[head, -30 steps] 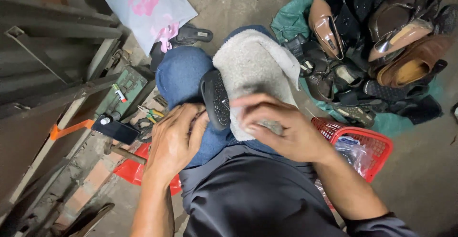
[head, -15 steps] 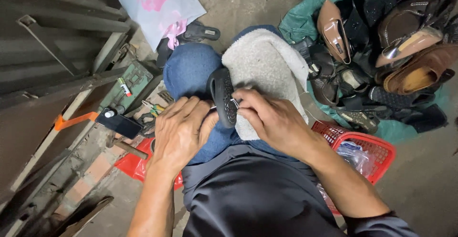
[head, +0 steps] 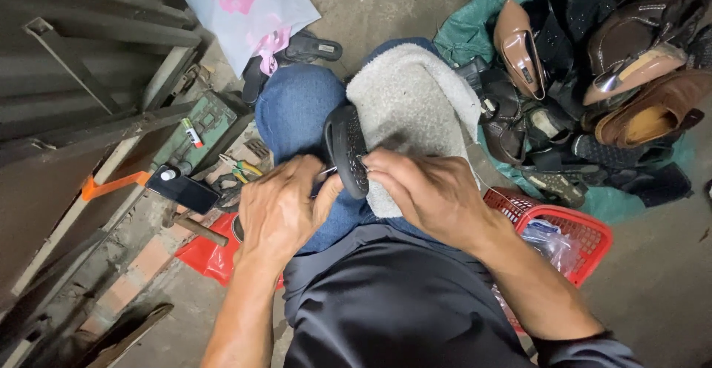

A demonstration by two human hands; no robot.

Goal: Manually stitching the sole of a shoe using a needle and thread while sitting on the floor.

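A black shoe sole (head: 345,146) stands on edge between my knees, against a grey fleecy cloth (head: 415,108) draped over my right thigh. My left hand (head: 285,209) presses on the sole's near left side and pinches a thin metal tool (head: 327,169) at its edge. My right hand (head: 426,190) grips the sole's near right side, fingertips on its rim. Both hands meet at the lower end of the sole, over my blue jeans (head: 297,108).
A heap of brown and black shoes (head: 593,79) lies on a green sheet at right. A red basket (head: 564,227) sits by my right arm. At left are a dark phone (head: 182,189), a green metal box (head: 204,127), pliers (head: 241,168) and a white-pink bag (head: 245,5).
My right hand has slid from on top of the cloth down to the sole's near edge. My left hand has closed in on the sole with the thin tool.
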